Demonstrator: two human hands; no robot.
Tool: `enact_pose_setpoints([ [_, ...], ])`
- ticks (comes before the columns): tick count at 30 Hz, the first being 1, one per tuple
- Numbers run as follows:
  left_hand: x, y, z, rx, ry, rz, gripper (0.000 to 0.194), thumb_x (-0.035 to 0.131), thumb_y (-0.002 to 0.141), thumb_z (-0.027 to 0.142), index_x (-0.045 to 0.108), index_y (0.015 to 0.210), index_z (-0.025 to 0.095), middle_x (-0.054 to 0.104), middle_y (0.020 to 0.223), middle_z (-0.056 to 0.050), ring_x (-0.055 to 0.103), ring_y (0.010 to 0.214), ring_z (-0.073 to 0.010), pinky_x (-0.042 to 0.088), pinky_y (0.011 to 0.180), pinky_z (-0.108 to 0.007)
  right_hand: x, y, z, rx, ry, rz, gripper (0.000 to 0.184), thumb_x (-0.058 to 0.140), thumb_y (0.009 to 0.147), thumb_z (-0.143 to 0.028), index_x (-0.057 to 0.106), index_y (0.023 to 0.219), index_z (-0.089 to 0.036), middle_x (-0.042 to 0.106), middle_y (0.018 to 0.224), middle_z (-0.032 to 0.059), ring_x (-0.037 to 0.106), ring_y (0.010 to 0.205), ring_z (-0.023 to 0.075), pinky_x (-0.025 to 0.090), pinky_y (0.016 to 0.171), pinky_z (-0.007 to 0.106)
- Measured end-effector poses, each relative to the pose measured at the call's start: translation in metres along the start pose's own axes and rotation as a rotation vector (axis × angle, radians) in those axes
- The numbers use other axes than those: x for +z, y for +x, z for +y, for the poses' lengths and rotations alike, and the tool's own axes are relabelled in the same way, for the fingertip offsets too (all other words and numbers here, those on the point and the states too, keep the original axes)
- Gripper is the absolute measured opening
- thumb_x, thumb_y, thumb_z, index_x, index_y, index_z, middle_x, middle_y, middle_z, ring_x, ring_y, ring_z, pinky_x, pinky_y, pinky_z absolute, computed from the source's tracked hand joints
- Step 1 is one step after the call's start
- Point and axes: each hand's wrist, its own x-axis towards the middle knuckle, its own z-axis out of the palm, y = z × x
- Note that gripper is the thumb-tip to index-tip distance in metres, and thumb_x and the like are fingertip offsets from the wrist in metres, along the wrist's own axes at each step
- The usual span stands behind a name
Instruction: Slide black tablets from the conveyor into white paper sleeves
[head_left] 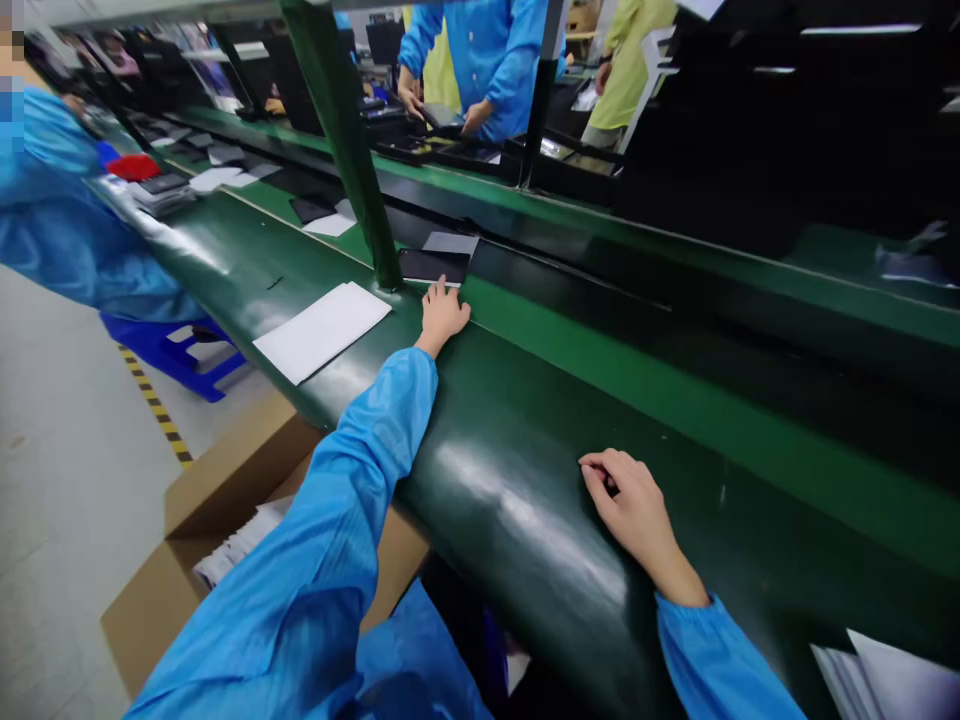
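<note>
- Presently, in the head view, the left hand point(444, 314), loosely spread at upper centre, reaches the near edge of a dark panel point(432, 265); no grip is evident.
- Right hand point(628, 505), right of centre, half-curled over the green bench point(525, 400), nothing visible in it.
- Apparently not yet lifted: the panel, upper centre.
- Already in the box point(146, 605), lower left: white packets point(236, 545); how much is left cannot be told.

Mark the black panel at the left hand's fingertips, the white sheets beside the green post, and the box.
Black panel point(430, 263), head view: middle of its upper face.
White sheets point(324, 330), head view: middle of the top sheet.
Box point(234, 470), head view: on an open flap.
</note>
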Motion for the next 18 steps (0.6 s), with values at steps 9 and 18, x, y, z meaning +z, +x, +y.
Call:
enact_pose_setpoints([
  [9,0.012,0.039,-0.010,0.094,0.054,-0.057,0.051,0.048,0.097,0.031,0.061,0.141,0.009,0.045,0.164,-0.022,0.039,0.145,-0.0465,0.031,0.119,-0.072,-0.005,-0.001,-0.006,-0.007,-0.022,0.021,0.020,0.053,0.106,-0.029,0.068,0.094,-0.022,0.057,0.071,-0.0021,0.055,0.065,0.0152,0.038,0.065,0.031],
  [18,0.011,0.038,-0.012,0.309,-0.015,0.054,0.042,0.050,0.095,0.022,0.066,0.131,0.007,0.053,0.148,-0.025,0.040,0.140,-0.0462,0.037,0.115,-0.067,-0.002,0.000,-0.007,0.040,0.005,0.030,0.021,0.052,0.106,-0.029,0.068,0.093,-0.022,0.056,0.071,-0.0013,0.055,0.067,0.0157,0.037,0.067,0.032],
])
